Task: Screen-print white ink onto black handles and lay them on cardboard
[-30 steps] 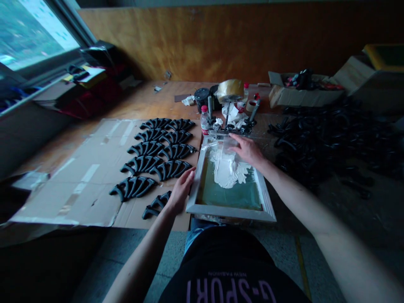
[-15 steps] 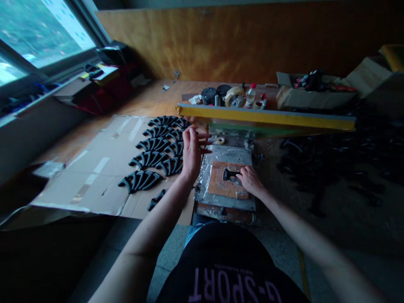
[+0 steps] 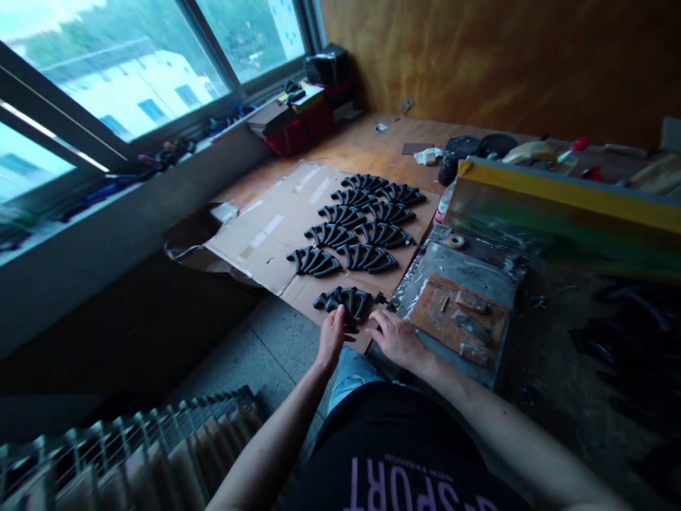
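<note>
Both hands down at the near edge of the brown cardboard sheet [image 3: 277,227], left hand [image 3: 330,337] and right hand [image 3: 396,339] close together, fingers loose and spread a little, holding nothing that can be made out. Touching or just by the nearest black curved piece [image 3: 343,299], set apart from the two rows of black pieces [image 3: 362,220] farther back. Just right of the hands, a grey plate with an orange block [image 3: 460,319], under a lifted yellow-edged frame [image 3: 564,213].
</note>
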Tool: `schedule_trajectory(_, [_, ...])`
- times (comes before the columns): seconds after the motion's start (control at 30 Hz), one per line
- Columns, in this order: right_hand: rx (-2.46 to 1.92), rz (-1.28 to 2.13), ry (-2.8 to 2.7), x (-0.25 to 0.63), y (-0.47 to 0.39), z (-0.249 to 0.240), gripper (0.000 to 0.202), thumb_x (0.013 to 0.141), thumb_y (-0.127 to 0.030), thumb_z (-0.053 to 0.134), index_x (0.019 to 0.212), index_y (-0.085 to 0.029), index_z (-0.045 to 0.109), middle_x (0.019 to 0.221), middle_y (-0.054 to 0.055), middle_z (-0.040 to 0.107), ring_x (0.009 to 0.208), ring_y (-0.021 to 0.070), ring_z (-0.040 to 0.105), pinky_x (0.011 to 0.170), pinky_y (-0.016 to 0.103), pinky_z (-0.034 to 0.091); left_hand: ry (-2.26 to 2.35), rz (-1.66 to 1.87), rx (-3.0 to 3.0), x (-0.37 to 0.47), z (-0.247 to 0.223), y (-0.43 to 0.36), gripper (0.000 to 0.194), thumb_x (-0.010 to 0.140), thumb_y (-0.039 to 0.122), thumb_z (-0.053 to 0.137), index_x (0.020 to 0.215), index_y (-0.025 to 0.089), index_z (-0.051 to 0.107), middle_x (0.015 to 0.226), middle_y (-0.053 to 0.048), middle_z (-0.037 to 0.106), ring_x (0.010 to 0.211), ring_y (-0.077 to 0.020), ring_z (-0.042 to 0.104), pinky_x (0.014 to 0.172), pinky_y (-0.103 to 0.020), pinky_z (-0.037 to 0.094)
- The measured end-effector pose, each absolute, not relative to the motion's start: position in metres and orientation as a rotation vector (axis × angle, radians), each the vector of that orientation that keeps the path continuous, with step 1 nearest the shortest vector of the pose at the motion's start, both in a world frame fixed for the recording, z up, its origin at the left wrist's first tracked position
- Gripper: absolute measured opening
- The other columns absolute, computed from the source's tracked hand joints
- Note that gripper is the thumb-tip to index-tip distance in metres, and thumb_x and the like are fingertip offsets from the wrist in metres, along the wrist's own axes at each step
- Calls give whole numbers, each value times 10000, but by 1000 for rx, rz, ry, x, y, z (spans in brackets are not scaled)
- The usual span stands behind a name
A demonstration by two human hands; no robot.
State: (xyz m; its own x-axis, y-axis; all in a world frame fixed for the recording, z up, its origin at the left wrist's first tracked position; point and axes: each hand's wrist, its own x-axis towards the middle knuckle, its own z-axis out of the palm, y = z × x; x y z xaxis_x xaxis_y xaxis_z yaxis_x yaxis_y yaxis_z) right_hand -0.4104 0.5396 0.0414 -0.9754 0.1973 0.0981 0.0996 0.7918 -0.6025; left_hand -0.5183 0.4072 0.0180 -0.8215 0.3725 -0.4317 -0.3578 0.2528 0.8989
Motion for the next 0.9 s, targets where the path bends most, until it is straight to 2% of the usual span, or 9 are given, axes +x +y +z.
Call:
schedule_trajectory(0.1, [-306, 979, -2954, -435, 525, 17, 182, 904, -285, 591, 1066, -211, 554, 1054, 90, 611, 953, 219, 635, 826, 326, 491, 2238, 1302, -65, -559, -10, 361, 586, 922, 626, 230, 1061, 135, 518, 936, -156, 712, 638, -181, 679, 522, -262, 498])
schedule_trajectory(0.17, [-415, 981, -3017, -450, 517, 2, 242, 879, -296, 626, 1086, -193, 555, 1091, 112, 588, 977, 232, 639, 847, 335, 493, 2351, 1004, -28, -579, -26, 347, 614, 940, 579, 168, 1049, 113, 551, 868, -175, 715, 635, -210, 688, 536, -290, 502])
schedule_trajectory(0.27, [-625, 997, -3049, -468, 509, -16, 289, 858, -305, 647, 1097, -173, 552, 1119, 137, 563, 998, 258, 641, 876, 370, 497, 2395, 778, 78, -603, -38, 352, 590, 932, 555, 251, 947, 96, 623, 737, -181, 700, 653, -262, 693, 592, -334, 505])
schedule_trajectory(0.4, [-778, 1023, -2929, -480, 502, -31, 293, 865, -274, 618, 1122, -160, 538, 1120, 148, 549, 1059, 273, 615, 912, 384, 494, 2430, 639, 294, -636, -38, 382, 391, 902, 450, 442, 1060, 149, 637, 1026, -178, 710, 982, -283, 686, 825, -347, 493])
schedule_trajectory(0.47, [-838, 1019, -2840, -482, 499, -37, 316, 867, -259, 600, 1155, -153, 523, 1127, 158, 543, 1085, 282, 599, 920, 395, 499, 2409, 594, 378, -654, -35, 396, 379, 906, 445, 446, 1078, 163, 631, 1091, -177, 694, 1043, -287, 668, 871, -357, 477])
schedule_trajectory(0.6, [-907, 1010, -2703, -484, 493, -46, 362, 857, -246, 569, 1205, -163, 511, 1160, 168, 530, 1106, 298, 587, 926, 430, 512, 2267, 557, 455, -679, -28, 412, 555, 935, 570, 290, 977, 129, 625, 810, -156, 710, 736, -251, 706, 717, -339, 512])
schedule_trajectory(0.77, [-933, 1171, -2620, -471, 496, -45, 387, 838, -285, 521, 1218, -216, 544, 1215, 129, 559, 986, 244, 635, 912, 409, 524, 1991, 617, 548, -697, -22, 385, 632, 903, 659, 250, 845, 147, 615, 594, -66, 650, 457, -170, 599, 491, -270, 467])
schedule_trajectory(0.83, [-977, 1270, -2628, -456, 499, -45, 327, 852, -322, 479, 1148, -229, 581, 1137, 95, 624, 908, 216, 647, 861, 373, 528, 2003, 752, 460, -721, -25, 351, 637, 871, 695, 275, 809, 152, 602, 534, -36, 605, 415, -154, 548, 441, -253, 428])
schedule_trajectory(0.9, [-1108, 1321, -2664, -437, 499, -50, 230, 863, -352, 441, 944, -227, 616, 928, 63, 676, 818, 205, 646, 790, 338, 516, 2213, 969, 228, -763, -30, 305, 608, 839, 704, 322, 777, 158, 583, 487, -7, 548, 394, -146, 504, 425, -249, 401])
